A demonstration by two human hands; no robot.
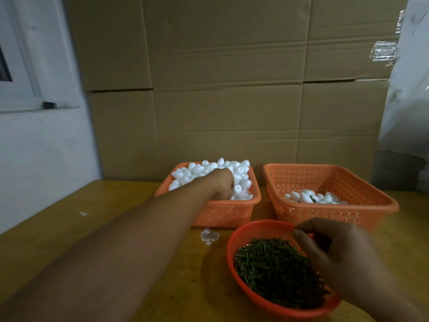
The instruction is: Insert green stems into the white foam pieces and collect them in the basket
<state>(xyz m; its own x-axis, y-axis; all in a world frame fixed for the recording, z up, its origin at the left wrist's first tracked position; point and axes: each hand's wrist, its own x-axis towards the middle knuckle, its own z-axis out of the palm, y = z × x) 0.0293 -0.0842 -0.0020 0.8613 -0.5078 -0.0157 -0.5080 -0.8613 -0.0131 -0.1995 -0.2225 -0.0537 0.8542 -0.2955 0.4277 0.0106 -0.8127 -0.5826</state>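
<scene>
Nearest the camera, the right hand (336, 252) hovers over the round basket (234, 270) of green stems (274, 266), fingers curled with the tips close together; whether it pinches a stem I cannot tell. Farther on the worktop (69, 228), the left hand (221, 183) digs into the full basket (222, 212) of white foam pieces (192, 171), its fingers hidden. Beside it, the collecting basket (336, 212) holds few finished pieces (306, 197). This looks like the picking step; next, stem and foam must meet, tip to hole.

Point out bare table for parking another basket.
The table is bare left of the full foam basket, though the left hand's forearm crosses it. Crowded on the right: collecting basket, round stem basket and right hand sit close together.
</scene>
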